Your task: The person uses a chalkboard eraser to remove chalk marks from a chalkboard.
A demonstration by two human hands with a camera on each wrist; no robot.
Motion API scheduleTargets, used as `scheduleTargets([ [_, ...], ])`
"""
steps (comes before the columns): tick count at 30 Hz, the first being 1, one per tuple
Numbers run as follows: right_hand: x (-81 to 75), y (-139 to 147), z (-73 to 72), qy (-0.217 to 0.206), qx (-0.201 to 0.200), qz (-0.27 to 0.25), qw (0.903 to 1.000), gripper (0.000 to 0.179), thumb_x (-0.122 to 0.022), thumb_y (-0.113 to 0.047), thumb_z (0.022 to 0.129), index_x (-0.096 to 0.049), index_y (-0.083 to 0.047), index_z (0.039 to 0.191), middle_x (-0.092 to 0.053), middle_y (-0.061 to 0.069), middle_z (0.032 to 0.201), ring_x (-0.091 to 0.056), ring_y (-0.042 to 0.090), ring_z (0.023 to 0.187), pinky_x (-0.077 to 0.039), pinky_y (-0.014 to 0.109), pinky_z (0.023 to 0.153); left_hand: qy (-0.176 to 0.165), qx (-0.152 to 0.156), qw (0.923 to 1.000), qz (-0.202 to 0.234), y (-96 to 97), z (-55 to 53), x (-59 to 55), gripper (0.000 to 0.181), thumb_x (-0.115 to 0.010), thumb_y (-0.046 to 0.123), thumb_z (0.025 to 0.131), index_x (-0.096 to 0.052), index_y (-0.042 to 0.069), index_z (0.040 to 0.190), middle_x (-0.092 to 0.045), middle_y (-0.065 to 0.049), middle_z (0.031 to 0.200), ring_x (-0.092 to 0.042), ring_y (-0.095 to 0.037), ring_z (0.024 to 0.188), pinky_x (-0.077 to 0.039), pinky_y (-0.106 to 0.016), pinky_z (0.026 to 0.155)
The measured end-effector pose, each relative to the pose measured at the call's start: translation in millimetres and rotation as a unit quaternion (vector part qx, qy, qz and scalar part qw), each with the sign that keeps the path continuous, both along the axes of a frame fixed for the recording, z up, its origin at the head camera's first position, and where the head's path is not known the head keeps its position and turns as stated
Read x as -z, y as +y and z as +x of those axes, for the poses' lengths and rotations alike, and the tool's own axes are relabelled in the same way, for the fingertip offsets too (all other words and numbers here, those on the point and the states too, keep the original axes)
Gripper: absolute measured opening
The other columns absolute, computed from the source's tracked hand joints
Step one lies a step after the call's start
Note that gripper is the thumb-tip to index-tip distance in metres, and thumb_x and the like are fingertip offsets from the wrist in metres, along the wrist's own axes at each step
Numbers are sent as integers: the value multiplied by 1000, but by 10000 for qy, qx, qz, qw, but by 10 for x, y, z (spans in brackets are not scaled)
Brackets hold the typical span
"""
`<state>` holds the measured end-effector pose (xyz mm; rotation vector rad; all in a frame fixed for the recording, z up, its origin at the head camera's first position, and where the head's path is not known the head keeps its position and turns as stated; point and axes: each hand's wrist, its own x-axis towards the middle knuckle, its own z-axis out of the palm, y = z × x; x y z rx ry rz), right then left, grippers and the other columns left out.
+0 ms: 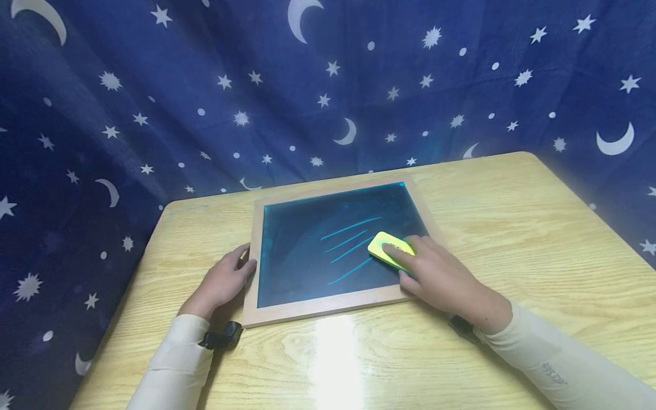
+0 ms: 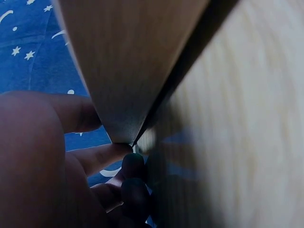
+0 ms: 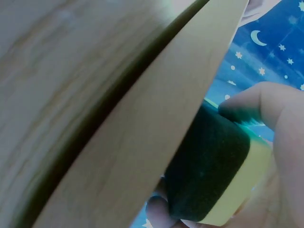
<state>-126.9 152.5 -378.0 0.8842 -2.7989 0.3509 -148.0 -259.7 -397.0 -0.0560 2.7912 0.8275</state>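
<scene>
A small chalkboard (image 1: 302,256) with a light wooden frame (image 1: 328,306) lies on the table, slightly turned. Several light blue chalk lines (image 1: 348,229) slant across its dark surface. My right hand (image 1: 441,273) grips a yellow chalkboard eraser (image 1: 383,240) near the board's right side, index finger stretched along its top. From the right wrist, the eraser's dark felt (image 3: 209,161) shows beyond the frame's edge. At the left edge of the frame, my left hand (image 1: 222,282) holds on with thumb and fingers; its lower fingers (image 2: 135,192) are curled at the board's underside.
The pale wood-grain table (image 1: 517,239) extends around the board, with rounded back corners. Behind and to the left hangs a dark blue curtain (image 1: 287,74) printed with white moons and stars. A black strap device (image 1: 222,337) sits at the left wrist.
</scene>
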Motion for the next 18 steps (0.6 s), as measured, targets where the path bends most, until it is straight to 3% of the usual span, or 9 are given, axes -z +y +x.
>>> scheduleTargets([
  [7,8,-41,27,82,-104,10,9999,54,-58,-12,86,-61,-18,140,-59,12,98,-45,19,76,-43,33,70,-46,-51,10000,-26,6,1,-7,61,-36,40,107,-27,8,158,-36,-25,158,-42,-47,140,-34,-63,114],
  [18,21,-119,105,144,-378,20,9992,52,-60,-15,89,-58,-18,142,-60,14,107,-53,24,88,-49,39,77,19,-14,10000,-19,-12,4,13,60,-36,38,107,-27,8,158,-37,-25,157,-43,-47,140,-35,-63,113],
])
